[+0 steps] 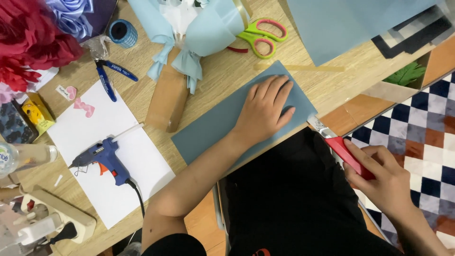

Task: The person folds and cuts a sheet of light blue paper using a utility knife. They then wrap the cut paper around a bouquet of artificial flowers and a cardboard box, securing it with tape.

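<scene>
Head camera, looking straight down on a light wooden tabletop [222,76]: the left hand [263,113] lies flat, fingers spread and released, palm pressing on a grey-blue rectangular sheet of paper [213,125] that sits slanted along the near edge of the table, its right corner reaching the table edge. The right hand [381,178] is off the table over a checkered floor [426,118], fingers clenched around the red handle of a utility knife [339,148]; the metal blade end points up-left and meets the right corner of the grey-blue sheet at the table edge. Beyond the sheet stands a pale blue wrapped bouquet [199,33] with a brown cardboard block [168,99] beside its stem, and green-and-pink handled scissors [263,35] just to its right. A second, larger grey-blue sheet [341,23] hangs over the far right of the table. To the left, a blue hot glue gun [104,159] rests on a white sheet of paper [95,123], its black cord trailing off the table edge. Blue-handled pliers [111,76] lie near the top corner of that white sheet, with a blue spool of ribbon [123,33] further up and red fabric flowers [28,42] in the far left corner.
</scene>
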